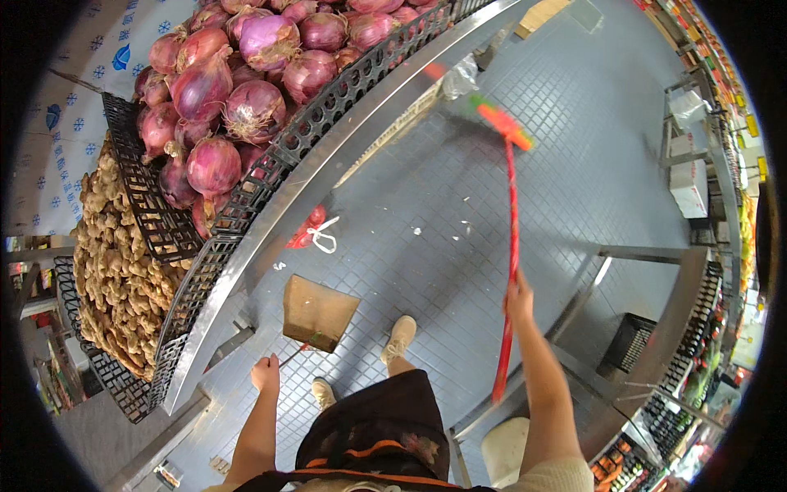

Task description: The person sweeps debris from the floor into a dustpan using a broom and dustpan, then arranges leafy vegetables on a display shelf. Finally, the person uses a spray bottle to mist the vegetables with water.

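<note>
Dark apron (pixel 385 426) with orange trim, nearest, at 6 o'clock; two beige shoes (pixel 399 336) just beyond on grey tiled floor (pixel 574 148). Left hand (pixel 265 373) at 7 o'clock, fingers curled shut around thin handle of brown dustpan (pixel 318 312), pan resting on floor at centre. Right hand (pixel 518 297) at 4 o'clock, fingers wrapped around red broom handle (pixel 512 246); broom head (pixel 502 121), green and orange, blurred, on floor toward 12 o'clock. Red mesh bag (pixel 307 231) with white tie lying on floor near dustpan, beside metal display edge (pixel 328 164). Black crates at 10 o'clock: red onions (pixel 238 90) above, ginger root (pixel 123 262) below. Scattered light scraps (pixel 416 230) on tiles.
</note>
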A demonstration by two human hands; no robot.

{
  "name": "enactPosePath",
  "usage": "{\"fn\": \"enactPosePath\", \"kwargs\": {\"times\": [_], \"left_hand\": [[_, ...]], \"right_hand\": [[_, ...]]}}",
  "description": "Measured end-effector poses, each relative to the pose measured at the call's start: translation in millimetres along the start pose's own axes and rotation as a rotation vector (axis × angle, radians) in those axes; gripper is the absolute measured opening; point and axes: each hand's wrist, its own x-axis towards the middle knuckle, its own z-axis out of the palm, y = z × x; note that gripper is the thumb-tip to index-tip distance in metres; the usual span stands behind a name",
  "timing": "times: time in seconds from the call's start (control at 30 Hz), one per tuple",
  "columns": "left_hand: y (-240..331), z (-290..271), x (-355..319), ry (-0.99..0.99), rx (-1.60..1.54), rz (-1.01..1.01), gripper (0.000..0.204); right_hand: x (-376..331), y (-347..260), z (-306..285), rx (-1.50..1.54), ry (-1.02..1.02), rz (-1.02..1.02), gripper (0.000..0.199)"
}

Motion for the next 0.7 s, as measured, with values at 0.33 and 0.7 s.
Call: {"fn": "enactPosePath", "kwargs": {"times": [0.33, 0.7], "left_hand": [[24, -4, 11, 0.012, -0.03, 0.071, 0.037], [12, -6, 17, -0.145, -0.039, 0.088, 0.042]], "right_hand": [[223, -17, 92, -0.509, 0.246, -0.329, 0.052], [-282, 161, -31, -0.727, -0.244, 0.029, 0.074]]}}
